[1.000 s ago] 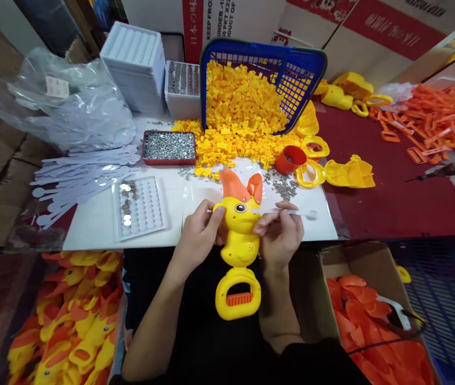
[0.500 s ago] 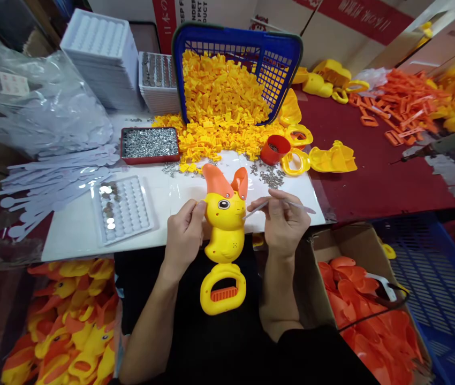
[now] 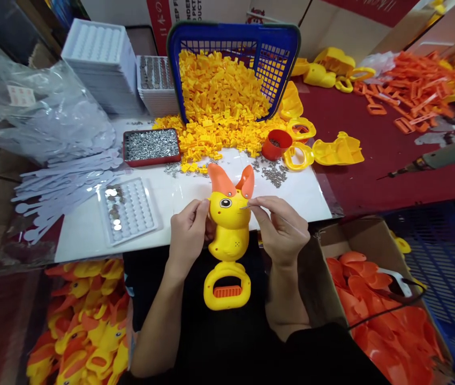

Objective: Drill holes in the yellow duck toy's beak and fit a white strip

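A yellow duck-like toy (image 3: pixel 232 230) stands upright, with orange ear-like flaps, a printed eye and a ring handle (image 3: pixel 227 289) holding an orange grip below. My left hand (image 3: pixel 189 230) is closed on the left side of its head, thumb toward me. My right hand (image 3: pixel 281 227) pinches at the right side of its face. A thin pale strip (image 3: pixel 244 207) shows between those fingertips and the face; the rest of it is hidden. On the table to the left lie a white dimpled tray (image 3: pixel 137 208) with several silver discs and a pile of white plastic strips (image 3: pixel 67 179).
A blue basket (image 3: pixel 233 32) spills small yellow parts. A red tray of metal bits (image 3: pixel 151 147), a red cup (image 3: pixel 276 144) and loose screws (image 3: pixel 274 174) sit nearby. An electric screwdriver (image 3: pixel 432 160) is at right. Below are a carton of orange parts (image 3: pixel 384 315) and finished-looking toys (image 3: pixel 86 326).
My right hand has moved left against the toy's face, and the long white strip that stuck out of it no longer shows behind the fingers. The left hand keeps its hold.
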`<control>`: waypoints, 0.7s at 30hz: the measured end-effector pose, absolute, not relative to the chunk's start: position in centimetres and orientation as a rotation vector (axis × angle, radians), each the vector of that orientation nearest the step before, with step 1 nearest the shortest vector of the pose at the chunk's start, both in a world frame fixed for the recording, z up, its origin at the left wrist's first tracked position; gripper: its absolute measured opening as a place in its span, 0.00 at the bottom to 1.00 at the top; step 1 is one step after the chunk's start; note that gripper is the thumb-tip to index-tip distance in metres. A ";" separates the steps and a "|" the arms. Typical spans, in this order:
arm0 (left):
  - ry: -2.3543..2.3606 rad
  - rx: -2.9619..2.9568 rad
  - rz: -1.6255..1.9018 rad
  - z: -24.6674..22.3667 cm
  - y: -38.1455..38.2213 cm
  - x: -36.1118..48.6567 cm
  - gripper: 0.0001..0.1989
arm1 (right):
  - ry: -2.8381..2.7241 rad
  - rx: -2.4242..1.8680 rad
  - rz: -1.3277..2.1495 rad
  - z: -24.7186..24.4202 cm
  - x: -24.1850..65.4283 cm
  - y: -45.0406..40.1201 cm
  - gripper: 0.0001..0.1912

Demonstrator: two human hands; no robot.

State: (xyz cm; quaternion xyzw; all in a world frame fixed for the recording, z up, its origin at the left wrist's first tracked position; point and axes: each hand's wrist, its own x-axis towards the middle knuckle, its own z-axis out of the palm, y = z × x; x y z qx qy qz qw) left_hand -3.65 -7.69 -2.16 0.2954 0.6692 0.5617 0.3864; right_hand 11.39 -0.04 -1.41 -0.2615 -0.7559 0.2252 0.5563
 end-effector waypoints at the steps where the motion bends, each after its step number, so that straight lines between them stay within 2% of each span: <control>1: 1.698 0.757 1.432 -2.2 -7.7 -3.7 0.20 | -1.801 -0.588 0.517 -1.4 11.4 -0.1 0.23; 5: 1.693 0.777 1.457 -2.3 -7.8 -3.7 0.21 | -1.909 -0.529 0.476 -1.6 11.7 -0.4 0.29; 11: 1.716 0.815 1.443 -2.6 -7.8 -3.5 0.21 | -1.986 -0.518 0.471 -1.6 11.6 0.1 0.28; 21: 1.726 0.832 1.411 -2.6 -7.9 -3.5 0.21 | -1.904 -0.572 0.632 -1.2 11.4 0.4 0.13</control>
